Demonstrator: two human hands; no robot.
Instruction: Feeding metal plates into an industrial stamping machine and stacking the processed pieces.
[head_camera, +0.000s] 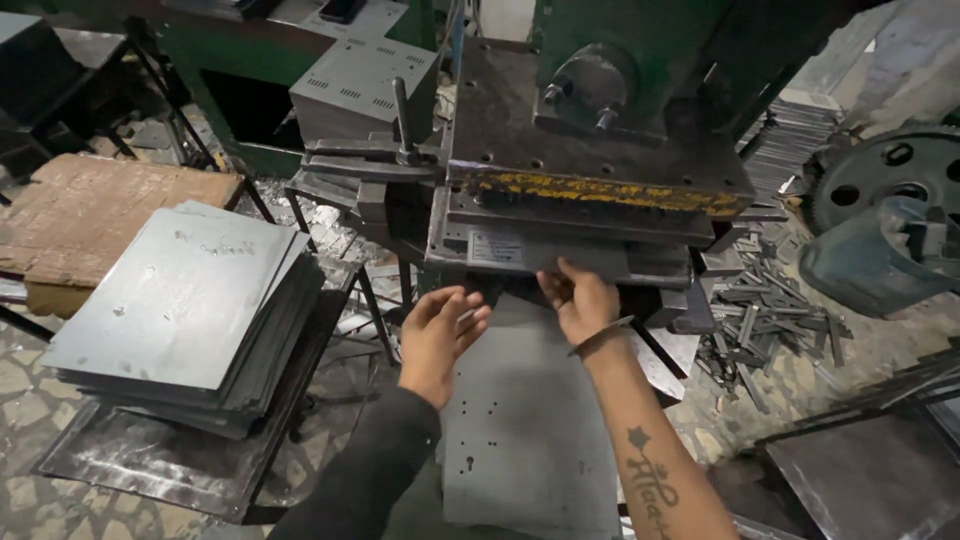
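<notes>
We hold a grey metal sheet (520, 420) at its far edge under the green press (590, 190). Our right hand (580, 300) grips that edge; our left hand (440, 335) rests half-curled on the sheet's left corner. A stack of sheets (180, 310) lies to the left.

The far end of the grey metal sheet (525, 440) runs in under the press bed (590, 190) at twelve o'clock and is lost in shadow there, while its near end is cut off by the bottom edge at six o'clock. The fingertips of the right hand (580, 300) are tucked under the bed's front lip (so their grip on the sheet cannot be judged), and the left hand (440, 335) covers the sheet's left edge. At three o'clock the large gear wheel (885, 175) is cut by the frame edge, and the scrap strips (765, 320) below it are too small to tell apart.
</notes>
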